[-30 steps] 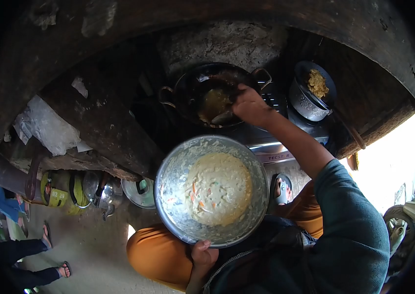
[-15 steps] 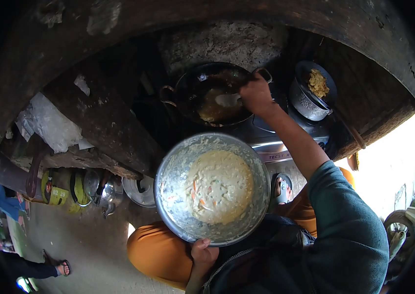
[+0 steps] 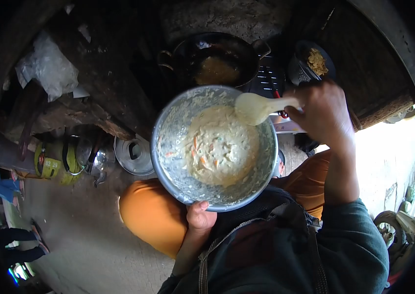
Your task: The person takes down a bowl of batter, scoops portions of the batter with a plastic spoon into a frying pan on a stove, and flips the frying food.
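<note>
Left hand [image 3: 200, 216] grips the metal bowl [image 3: 170, 171] at six o'clock; right hand [image 3: 322, 112], the nearer to the spoon [image 3: 252, 109], grips its handle, head towards nine o'clock, with the batter [image 3: 217, 161] at eight o'clock from that hand.

Left of the bowl [image 3: 168, 171], a yellow-green item [image 3: 50, 167] bears what looks like "02 29", while just right of the bowl the stove's front strip [image 3: 288, 126] shows small letters, of which only "T R" can be made out.
</note>
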Demonstrator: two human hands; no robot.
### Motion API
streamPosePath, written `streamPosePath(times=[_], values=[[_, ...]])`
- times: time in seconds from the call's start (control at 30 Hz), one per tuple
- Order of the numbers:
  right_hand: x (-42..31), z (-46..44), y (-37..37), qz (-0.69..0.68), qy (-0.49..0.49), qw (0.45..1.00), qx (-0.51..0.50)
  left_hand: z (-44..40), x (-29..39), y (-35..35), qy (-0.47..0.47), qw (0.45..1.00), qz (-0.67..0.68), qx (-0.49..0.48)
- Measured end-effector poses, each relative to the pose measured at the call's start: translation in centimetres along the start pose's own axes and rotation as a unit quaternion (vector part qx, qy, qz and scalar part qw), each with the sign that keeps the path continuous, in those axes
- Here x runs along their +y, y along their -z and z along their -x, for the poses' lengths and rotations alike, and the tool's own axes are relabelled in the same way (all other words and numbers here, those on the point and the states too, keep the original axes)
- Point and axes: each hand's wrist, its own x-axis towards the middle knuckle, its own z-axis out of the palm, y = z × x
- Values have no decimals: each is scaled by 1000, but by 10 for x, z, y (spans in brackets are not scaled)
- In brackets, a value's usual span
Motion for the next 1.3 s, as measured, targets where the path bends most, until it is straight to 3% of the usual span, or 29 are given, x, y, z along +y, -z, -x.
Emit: streamPosePath(times=[0.07,0.13,0.27,0.3,0.4,0.5,0.57,0.7,0.8,0.87,1.03,1.1,1.13,1.2,1.3], values=[[-22,10,2,112,4,994,-16,1,1,1,11,998,53,-37],[-29,11,-17,98,-25,994,-30,1,0,11,32,997,49,-54],[-39,2,-44,-103,-36,994,-9,1,4,10,71,992,56,-85],[-42,2,-47,-110,42,992,48,1,4,11,71,992,55,-83],[-55,14,-38,-129,204,967,86,1,4,6,71,992,67,-80],[-65,37,-15,-60,312,944,88,1,5,5,75,992,68,-81],[-62,47,-4,-16,329,937,116,1,5,1,48,993,69,-79],[-51,54,9,-20,188,964,188,0,5,10,47,993,58,-92],[-43,50,10,-8,59,983,173,1,6,11,60,993,51,-91],[-39,39,-1,21,38,983,179,1,6,14,60,993,48,-90],[-30,19,-43,-11,-4,997,81,1,7,20,77,991,41,-99],[-33,15,-57,-196,-52,979,-7,0,6,22,86,992,7,-91],[-40,17,-58,-210,-26,977,2,0,5,20,88,992,14,-94],[-52,22,-58,-183,121,970,104,1,7,10,84,992,26,-86],[-70,39,-34,-90,247,953,149,-1,11,0,65,994,36,-79]])
